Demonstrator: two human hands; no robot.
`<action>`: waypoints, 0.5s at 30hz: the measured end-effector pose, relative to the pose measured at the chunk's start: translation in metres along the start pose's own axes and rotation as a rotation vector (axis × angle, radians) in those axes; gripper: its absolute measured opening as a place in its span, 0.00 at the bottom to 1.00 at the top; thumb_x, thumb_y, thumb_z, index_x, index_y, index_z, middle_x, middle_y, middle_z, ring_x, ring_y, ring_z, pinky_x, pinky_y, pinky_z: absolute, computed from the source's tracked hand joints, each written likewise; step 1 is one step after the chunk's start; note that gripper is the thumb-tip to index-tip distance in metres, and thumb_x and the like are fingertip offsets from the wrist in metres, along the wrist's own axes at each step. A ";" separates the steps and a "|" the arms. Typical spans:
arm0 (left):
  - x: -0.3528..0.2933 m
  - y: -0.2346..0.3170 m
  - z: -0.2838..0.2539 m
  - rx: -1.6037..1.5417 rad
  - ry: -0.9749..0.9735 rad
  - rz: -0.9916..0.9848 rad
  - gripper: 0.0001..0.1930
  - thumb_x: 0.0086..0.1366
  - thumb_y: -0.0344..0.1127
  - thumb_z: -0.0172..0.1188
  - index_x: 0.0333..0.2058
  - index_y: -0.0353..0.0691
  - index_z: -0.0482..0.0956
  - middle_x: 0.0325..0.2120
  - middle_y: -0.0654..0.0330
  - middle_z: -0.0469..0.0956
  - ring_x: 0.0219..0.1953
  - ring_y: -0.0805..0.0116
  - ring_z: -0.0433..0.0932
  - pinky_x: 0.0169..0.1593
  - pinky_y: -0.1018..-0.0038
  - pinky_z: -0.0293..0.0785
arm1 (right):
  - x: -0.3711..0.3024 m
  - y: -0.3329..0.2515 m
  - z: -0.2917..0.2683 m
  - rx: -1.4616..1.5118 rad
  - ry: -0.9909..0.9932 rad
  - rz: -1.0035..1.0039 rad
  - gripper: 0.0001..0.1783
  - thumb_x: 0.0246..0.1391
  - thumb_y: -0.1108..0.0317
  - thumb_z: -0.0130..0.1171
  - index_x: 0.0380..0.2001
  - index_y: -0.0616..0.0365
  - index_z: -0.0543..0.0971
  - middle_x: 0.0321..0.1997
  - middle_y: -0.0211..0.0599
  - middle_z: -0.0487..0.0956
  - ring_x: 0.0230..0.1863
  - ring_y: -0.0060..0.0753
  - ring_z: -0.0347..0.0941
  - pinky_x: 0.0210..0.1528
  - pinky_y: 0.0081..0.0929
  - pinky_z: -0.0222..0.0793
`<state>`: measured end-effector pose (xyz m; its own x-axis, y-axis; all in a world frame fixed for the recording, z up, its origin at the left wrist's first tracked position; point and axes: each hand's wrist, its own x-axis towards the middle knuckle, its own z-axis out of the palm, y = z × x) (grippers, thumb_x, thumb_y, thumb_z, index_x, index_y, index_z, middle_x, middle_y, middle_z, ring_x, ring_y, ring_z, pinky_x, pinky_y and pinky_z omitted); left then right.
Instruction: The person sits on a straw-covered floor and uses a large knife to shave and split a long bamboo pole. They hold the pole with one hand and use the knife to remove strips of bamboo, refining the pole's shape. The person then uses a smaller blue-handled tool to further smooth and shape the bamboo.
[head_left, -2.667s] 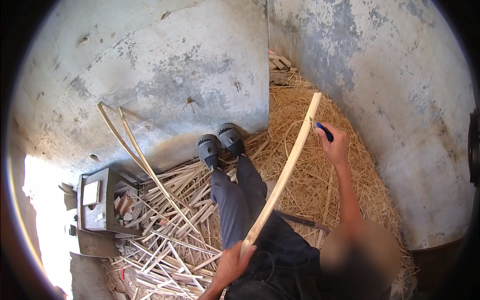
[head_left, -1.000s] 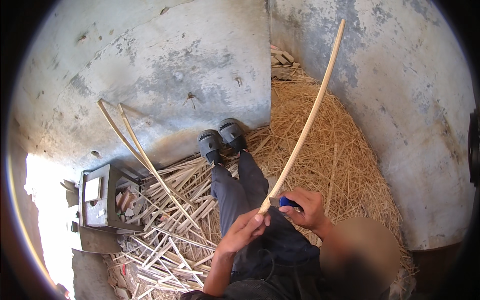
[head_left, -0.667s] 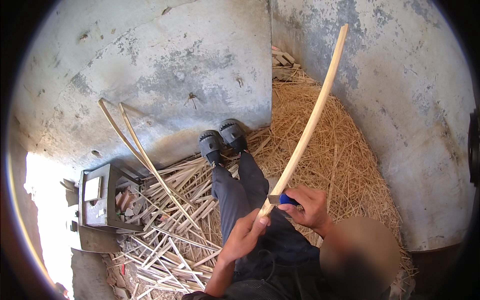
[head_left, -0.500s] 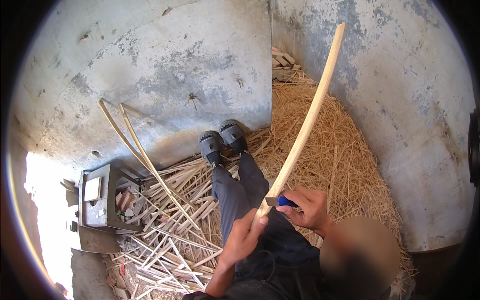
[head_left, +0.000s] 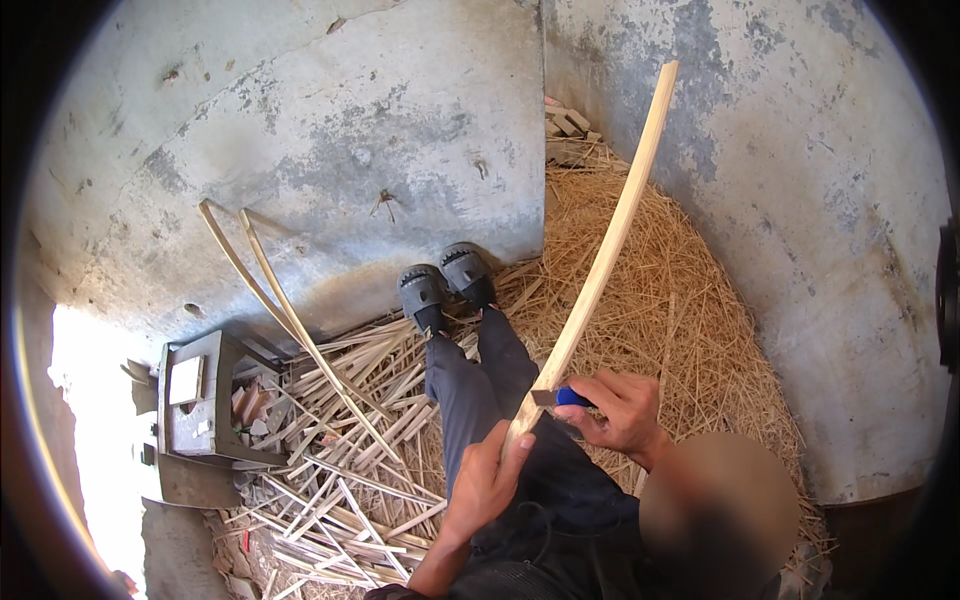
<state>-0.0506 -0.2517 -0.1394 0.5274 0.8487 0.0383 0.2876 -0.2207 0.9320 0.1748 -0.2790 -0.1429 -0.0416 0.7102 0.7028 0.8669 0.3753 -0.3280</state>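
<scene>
A long pale wooden strip (head_left: 612,245) slants up and to the right from my lap, its far end in front of the wall. My left hand (head_left: 484,482) is closed around its near end, thumb lying along the wood. In my right hand (head_left: 620,415) is a knife (head_left: 575,397) with a blue handle; the fingers are wrapped round it. Its short dark blade lies across the strip, touching the wood just beyond my left hand.
Straw-like shavings (head_left: 650,300) heap up on the right, beside my outstretched legs. Many cut sticks (head_left: 340,520) litter the floor at left. Two long strips (head_left: 290,310) lean on the grey wall (head_left: 380,130). A wooden stool (head_left: 190,400) lies on its side among scraps.
The far end of the strip has shifted slightly left and nearer. Both hands stay almost in place, the blade still against the wood.
</scene>
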 end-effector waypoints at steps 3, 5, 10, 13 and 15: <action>-0.002 -0.005 -0.001 0.026 0.001 -0.004 0.14 0.76 0.38 0.56 0.34 0.32 0.71 0.19 0.41 0.71 0.22 0.36 0.72 0.25 0.56 0.62 | 0.000 0.002 0.001 -0.023 -0.005 -0.001 0.19 0.57 0.46 0.68 0.36 0.50 0.85 0.20 0.26 0.74 0.16 0.28 0.71 0.19 0.28 0.65; -0.004 -0.006 -0.002 0.030 0.003 -0.014 0.14 0.76 0.38 0.56 0.34 0.32 0.72 0.19 0.41 0.71 0.23 0.35 0.72 0.26 0.56 0.63 | 0.001 0.000 0.000 -0.041 -0.027 -0.004 0.18 0.57 0.46 0.68 0.35 0.49 0.85 0.19 0.25 0.73 0.16 0.28 0.71 0.19 0.28 0.65; -0.008 -0.007 -0.004 0.017 0.009 -0.049 0.13 0.75 0.38 0.56 0.35 0.32 0.73 0.19 0.41 0.72 0.23 0.35 0.73 0.26 0.57 0.64 | 0.001 0.001 0.003 -0.057 -0.012 -0.018 0.18 0.57 0.45 0.68 0.34 0.48 0.85 0.18 0.25 0.72 0.16 0.27 0.70 0.18 0.28 0.63; -0.010 -0.009 -0.005 0.037 0.008 -0.051 0.13 0.75 0.38 0.57 0.35 0.32 0.73 0.20 0.41 0.72 0.24 0.35 0.74 0.26 0.57 0.65 | 0.000 0.000 0.001 -0.071 -0.057 -0.016 0.18 0.57 0.46 0.68 0.35 0.49 0.85 0.20 0.27 0.74 0.17 0.29 0.72 0.19 0.29 0.65; -0.012 -0.011 -0.006 0.062 -0.011 -0.075 0.13 0.75 0.39 0.57 0.36 0.32 0.73 0.20 0.41 0.73 0.24 0.35 0.74 0.27 0.57 0.66 | -0.001 0.006 0.000 -0.068 -0.010 0.038 0.18 0.58 0.48 0.68 0.35 0.52 0.85 0.22 0.30 0.78 0.19 0.32 0.75 0.21 0.30 0.68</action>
<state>-0.0649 -0.2569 -0.1479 0.5109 0.8589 -0.0348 0.3754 -0.1865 0.9079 0.1797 -0.2771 -0.1453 -0.0128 0.7289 0.6845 0.8998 0.3069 -0.3100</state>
